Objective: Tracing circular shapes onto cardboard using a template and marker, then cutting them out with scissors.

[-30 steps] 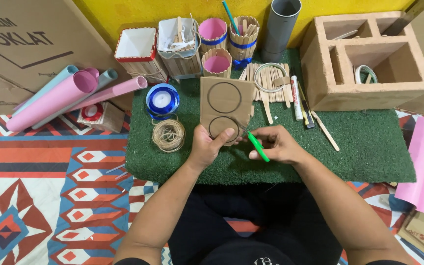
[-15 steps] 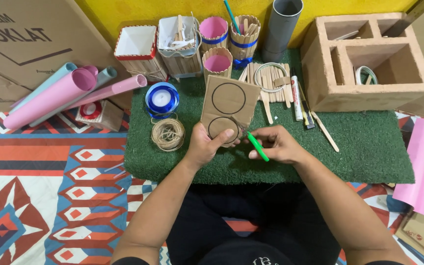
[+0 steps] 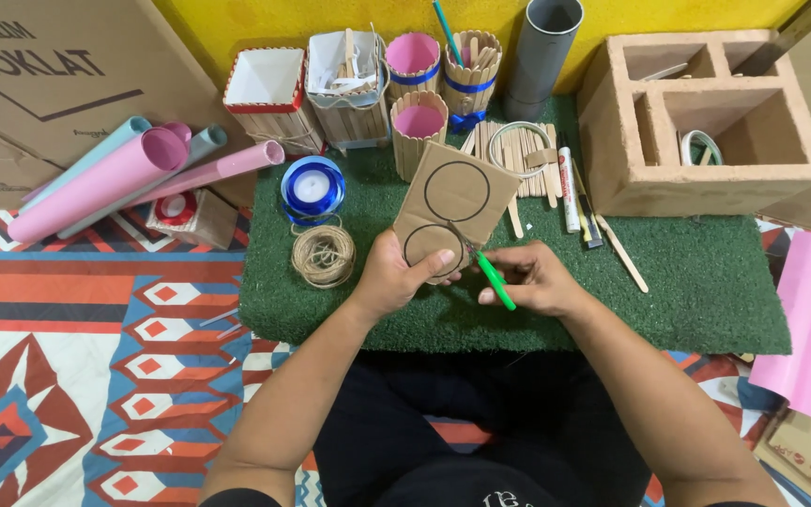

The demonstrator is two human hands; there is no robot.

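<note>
Now the left hand (image 3: 396,277) grips the cardboard (image 3: 448,208), shifted slightly; the right hand (image 3: 532,279), closed on green scissors (image 3: 495,280), cuts its lower circle.

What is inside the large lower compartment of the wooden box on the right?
In the wooden box, the large lower compartment holds a whitish ring-shaped roll, standing near its left wall. The compartment's shaded back corners cannot be made out.

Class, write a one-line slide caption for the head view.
Left hand holds circle-marked cardboard while right hand works green-handled scissors over a green mat.
</note>
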